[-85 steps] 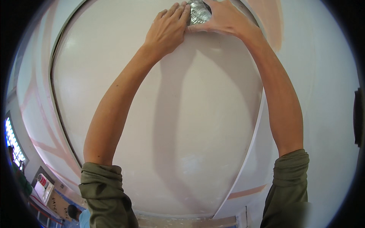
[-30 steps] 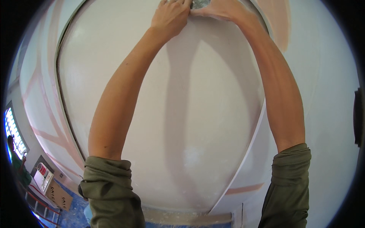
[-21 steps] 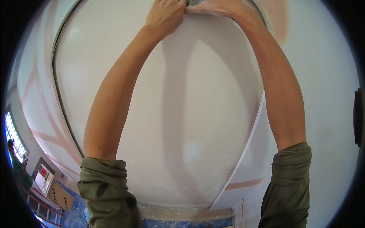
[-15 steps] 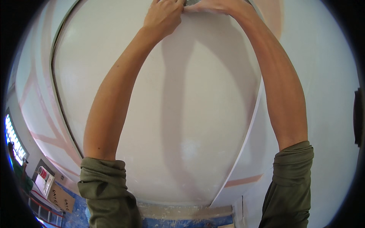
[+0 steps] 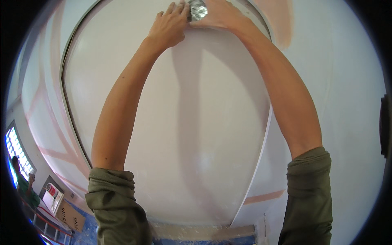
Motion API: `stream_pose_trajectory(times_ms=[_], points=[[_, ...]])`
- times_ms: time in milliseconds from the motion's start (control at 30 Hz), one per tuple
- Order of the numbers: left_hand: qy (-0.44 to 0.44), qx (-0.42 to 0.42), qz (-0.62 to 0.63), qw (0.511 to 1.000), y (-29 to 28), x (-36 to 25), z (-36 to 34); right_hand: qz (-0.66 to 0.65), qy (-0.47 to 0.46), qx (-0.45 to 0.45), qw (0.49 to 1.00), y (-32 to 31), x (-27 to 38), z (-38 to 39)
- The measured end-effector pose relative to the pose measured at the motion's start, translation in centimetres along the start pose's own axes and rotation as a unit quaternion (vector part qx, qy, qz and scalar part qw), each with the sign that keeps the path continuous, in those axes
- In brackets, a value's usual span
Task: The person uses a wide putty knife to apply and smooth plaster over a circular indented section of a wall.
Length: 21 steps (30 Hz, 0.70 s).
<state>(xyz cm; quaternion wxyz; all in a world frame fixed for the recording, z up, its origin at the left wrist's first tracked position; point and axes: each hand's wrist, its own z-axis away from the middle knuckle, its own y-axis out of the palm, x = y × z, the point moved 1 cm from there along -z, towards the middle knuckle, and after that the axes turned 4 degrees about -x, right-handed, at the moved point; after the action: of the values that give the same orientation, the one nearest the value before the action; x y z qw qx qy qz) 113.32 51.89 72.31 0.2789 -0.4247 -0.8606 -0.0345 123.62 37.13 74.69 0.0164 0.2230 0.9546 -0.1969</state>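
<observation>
Both my arms, in rolled olive sleeves, reach up over a large off-white panel (image 5: 163, 122). At its top my right hand (image 5: 220, 14) grips a shiny silvery round-faced thing (image 5: 199, 10) with a dark grey side, whose exact kind I cannot make out. The right thumb stretches out below it, and its other fingers are partly cut off by the top of the picture. Just left of it, my left hand (image 5: 169, 25) lies against the panel with fingers spread. Its fingertips are close to the silvery thing's dark side; whether they touch it is unclear.
A dark gap (image 5: 63, 77) runs along the panel's left edge. Pinkish bands mark the walls. At lower left are a ladder (image 5: 51, 228), a cardboard box (image 5: 70, 216), a red-and-white tin (image 5: 51, 188) and a person in green (image 5: 25, 185). Blue sheeting (image 5: 204, 241) lies below the panel.
My hands have shifted slightly left and down in the picture. More of the silvery thing shows now, and the left fingers are more spread. The background has shifted a little.
</observation>
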Motion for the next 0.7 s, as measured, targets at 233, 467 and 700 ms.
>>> stream_pose_trajectory(times_ms=[233, 467, 700], points=[[-0.066, 0.044, 0.094, 0.992, -1.8, 2.5, -1.1, -0.032, 0.039, -0.020, 0.999, -0.6, 1.8, -0.4], [-0.071, -0.043, 0.037, 0.996, -0.6, 0.9, -6.3, -0.015, 0.091, -0.045, 0.995, 1.4, -1.9, 7.6], [-0.034, -0.083, -0.003, 0.996, 0.5, -0.4, -6.2, -0.024, 0.091, -0.072, 0.993, 2.1, -1.7, 8.6]])
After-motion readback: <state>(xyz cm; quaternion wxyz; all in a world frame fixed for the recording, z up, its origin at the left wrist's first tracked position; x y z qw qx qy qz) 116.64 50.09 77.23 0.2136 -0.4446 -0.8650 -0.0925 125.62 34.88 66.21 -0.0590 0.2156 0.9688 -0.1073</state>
